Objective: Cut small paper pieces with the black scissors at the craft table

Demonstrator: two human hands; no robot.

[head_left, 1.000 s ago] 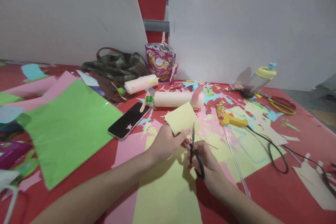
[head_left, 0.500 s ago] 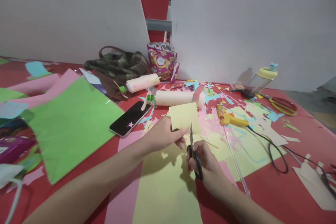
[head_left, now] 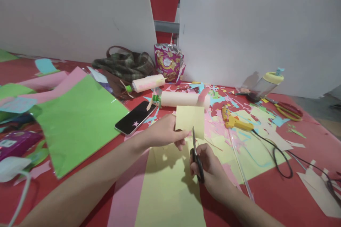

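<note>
My left hand [head_left: 165, 133] pinches the lower left edge of a small pale yellow paper square [head_left: 190, 120] and holds it up over the table. My right hand [head_left: 209, 168] grips black-handled scissors [head_left: 196, 156], blades pointing up at the square's bottom edge. Under both hands lie a large yellow sheet [head_left: 170, 188] and a pink sheet [head_left: 128, 195] on the red table [head_left: 277, 191].
A black phone [head_left: 135, 117], two paper-wrapped bottles [head_left: 183, 100], a snack bag [head_left: 168, 62], a plaid bag [head_left: 125, 65] and a green sheet [head_left: 77, 117] lie left and behind. To the right are a yellow glue gun [head_left: 234, 120] with black cord, red-yellow scissors [head_left: 289, 109], a tilted bottle [head_left: 266, 84] and paper scraps. White boards stand behind.
My left hand has turned the yellow square from tilted to nearly upright and square-on. The scissors have stayed at its lower edge. The view has shifted slightly.
</note>
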